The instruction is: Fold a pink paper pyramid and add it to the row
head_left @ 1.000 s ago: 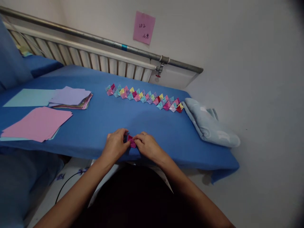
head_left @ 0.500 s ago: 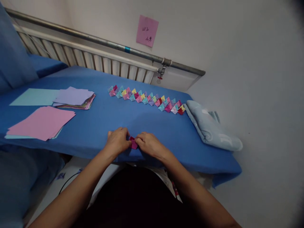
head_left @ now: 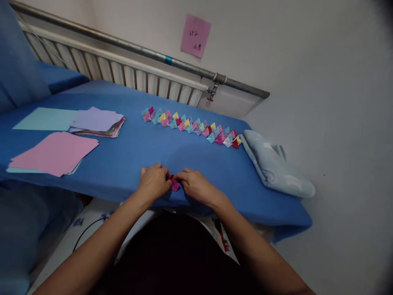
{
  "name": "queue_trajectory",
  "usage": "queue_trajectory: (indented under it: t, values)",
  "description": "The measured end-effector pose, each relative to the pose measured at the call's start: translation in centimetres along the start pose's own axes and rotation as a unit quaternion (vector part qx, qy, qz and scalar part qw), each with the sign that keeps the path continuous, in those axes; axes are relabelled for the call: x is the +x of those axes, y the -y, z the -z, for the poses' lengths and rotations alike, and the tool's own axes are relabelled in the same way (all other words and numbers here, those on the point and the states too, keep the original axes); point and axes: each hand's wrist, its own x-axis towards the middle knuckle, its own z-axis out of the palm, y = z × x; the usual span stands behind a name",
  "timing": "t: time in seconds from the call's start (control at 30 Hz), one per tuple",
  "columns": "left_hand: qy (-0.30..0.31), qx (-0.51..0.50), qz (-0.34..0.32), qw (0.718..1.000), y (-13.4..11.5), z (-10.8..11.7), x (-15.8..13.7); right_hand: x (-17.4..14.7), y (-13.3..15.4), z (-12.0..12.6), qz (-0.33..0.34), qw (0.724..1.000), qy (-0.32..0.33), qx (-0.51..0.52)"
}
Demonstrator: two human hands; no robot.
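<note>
A small magenta folded paper piece (head_left: 175, 185) sits between my hands near the front edge of the blue-covered table (head_left: 123, 159). My left hand (head_left: 155, 180) pinches its left side between thumb and fingers. From the right, my right hand (head_left: 194, 183) has its thumb and fingertips closed at the paper's upper right part. The fingers hide some of the folds. Beyond my hands, several folded paper boats (head_left: 190, 128) in pink, blue, yellow, purple and red stand in a slanting double row.
Pink paper sheets (head_left: 55, 153) lie at the left, with a lilac-topped stack (head_left: 96, 119) and a light blue sheet (head_left: 46, 119) behind. A folded blue blanket (head_left: 273, 168) rests at the right end. A radiator (head_left: 123, 73) and pipe (head_left: 138, 50) run along the wall, below a pink note (head_left: 195, 36).
The view has shifted slightly. My right fingers have moved a little over the magenta paper's top, and its shape between my hands looks slightly different.
</note>
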Motion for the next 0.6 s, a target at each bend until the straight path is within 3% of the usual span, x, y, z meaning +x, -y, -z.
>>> queue_trajectory:
  t: [0.3, 0.4, 0.5, 0.6]
  values:
    - [-0.046, 0.014, -0.005, 0.999, -0.8, -1.0, -0.3, -0.8, -0.8, -1.0, 0.017, 0.999, -0.037, -0.011]
    - [-0.052, -0.005, -0.009, 0.999, -0.5, -1.2, -0.3, -1.5, -1.1, -1.8, 0.029, 0.993, -0.097, 0.062]
    - [-0.055, -0.065, -0.042, 0.995, 0.1, -1.1, -0.2, -2.8, -0.6, -2.9, -0.016, 0.969, -0.204, 0.138]
    - [-0.056, -0.083, -0.065, 0.993, 0.6, -0.9, -0.2, -3.8, 0.4, -4.0, -0.038, 0.960, -0.227, 0.162]
